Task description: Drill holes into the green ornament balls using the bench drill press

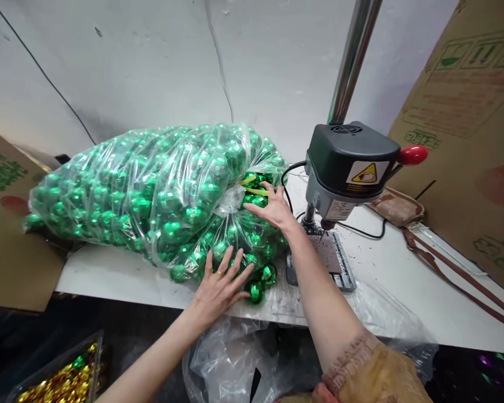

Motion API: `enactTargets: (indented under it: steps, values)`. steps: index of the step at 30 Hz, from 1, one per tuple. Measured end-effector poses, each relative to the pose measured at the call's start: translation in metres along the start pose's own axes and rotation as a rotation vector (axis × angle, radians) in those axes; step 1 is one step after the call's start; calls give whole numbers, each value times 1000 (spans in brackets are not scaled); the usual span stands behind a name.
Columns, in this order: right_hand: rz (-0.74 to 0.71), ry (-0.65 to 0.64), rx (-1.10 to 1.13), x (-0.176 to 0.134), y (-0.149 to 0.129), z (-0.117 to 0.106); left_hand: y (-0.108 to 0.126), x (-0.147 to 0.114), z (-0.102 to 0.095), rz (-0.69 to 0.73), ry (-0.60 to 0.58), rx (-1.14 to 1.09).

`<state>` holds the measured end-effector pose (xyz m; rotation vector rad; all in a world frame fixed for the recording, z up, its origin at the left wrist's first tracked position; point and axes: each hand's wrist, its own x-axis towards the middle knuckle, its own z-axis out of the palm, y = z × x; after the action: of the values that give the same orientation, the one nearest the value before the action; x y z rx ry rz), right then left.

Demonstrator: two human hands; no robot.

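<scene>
A large clear plastic bag (151, 190) full of shiny green faceted balls lies on its side on the white table. My left hand (222, 282) rests with fingers spread against the lower front of the bag, beside a couple of loose green balls (257, 291). Further up, my right hand (274, 208) has thumb and fingers apart over green balls at the bag's gathered right end. A yellow strip (256, 191) runs there, close to its fingertips. What lies under the right fingers is partly hidden.
Right of the bag stands a small drill press (348, 162) with a red-knobbed lever and dark shavings around its base. Cardboard boxes (466, 134) flank both sides. A brown strap (457, 274) lies at right. Below left is a tray of gold pieces (63, 380).
</scene>
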<state>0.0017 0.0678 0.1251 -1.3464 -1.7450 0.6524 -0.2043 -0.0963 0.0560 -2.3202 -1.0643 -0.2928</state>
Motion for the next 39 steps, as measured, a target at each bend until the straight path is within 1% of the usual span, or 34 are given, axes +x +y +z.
enactTargets:
  steps: [2, 4, 7, 10, 13, 16, 18, 20, 21, 23, 25, 28, 31, 35, 39]
  values:
    - [-2, 6, 3, -2, 1, -2, 3, -14, 19, 6, 45, 71]
    - [-7, 15, 6, -4, 3, -4, 0, -24, 33, 26, 104, 106]
    - [-1, 53, 9, -9, 7, 0, -8, -30, 43, 42, 150, 121]
    - [13, 134, 16, -13, 11, 10, -11, -29, 37, 34, 99, 83]
    - [8, 225, 35, -16, 16, 20, -3, -25, 20, -22, 68, -81]
    - [-7, 281, 62, -13, 22, 25, 22, -24, 2, -68, 119, -261]
    - [-19, 293, 73, -9, 26, 25, 43, -25, -2, -13, 105, -310]
    - [-27, 293, 68, -6, 29, 24, 61, -26, 1, 67, 32, -287]
    - [-27, 292, 59, -5, 30, 24, 67, -27, 6, 80, -8, -268]
    - [-21, 295, 32, -5, 31, 25, 73, -30, 16, 41, -41, -258]
    - [-13, 312, -1, -9, 29, 27, 72, -32, 24, -20, -23, -288]
    - [-7, 355, -43, -17, 26, 33, 67, -30, 31, -64, -10, -327]
    - [-2, 397, -69, -20, 26, 36, 66, -19, 35, -101, -9, -344]
    - [-15, 422, -100, -19, 31, 34, 66, 1, 44, -143, 41, -378]
    - [-61, 442, -134, -24, 36, 32, 67, 6, 53, -125, 72, -340]
